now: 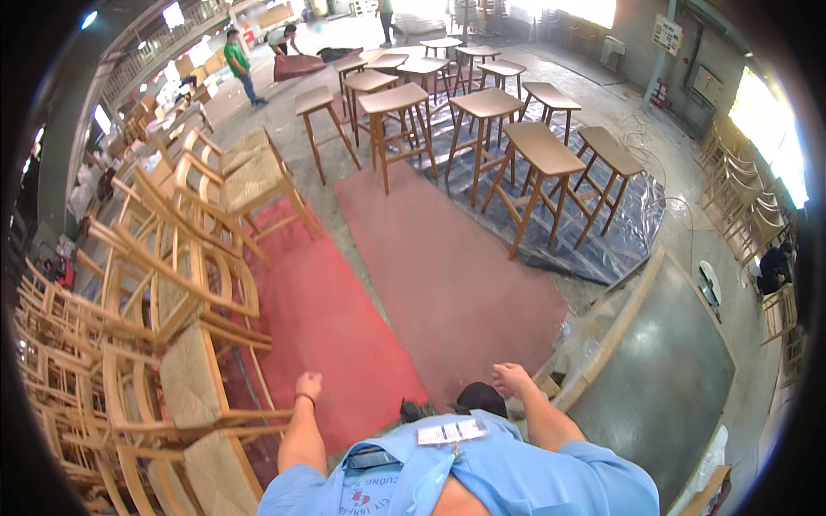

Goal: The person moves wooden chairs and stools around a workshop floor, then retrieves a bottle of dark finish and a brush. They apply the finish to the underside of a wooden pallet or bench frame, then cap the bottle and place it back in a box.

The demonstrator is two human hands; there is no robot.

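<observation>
My left hand [310, 384], with a band at the wrist, is held out over the red sheet [327, 318] on the floor. Its fingers are curled in and I see nothing in them. On the other side my right hand [513, 380] hangs above the edge of the brownish sheet [447, 267], fingers also curled, with nothing visible inside. Neither hand touches any furniture. Nearest to the left one are stacked wooden chairs with woven seats [191, 378]. A large dark panel with a pale border [658, 370] lies close to the right forearm.
Several brown wooden stools [544, 150] stand ahead, some on dark plastic sheeting [624, 232]. Piled chairs [60, 370] crowd the left side. A hose [680, 203] lies on the right floor. Further off are a person in green [237, 64] and another bending person [282, 39].
</observation>
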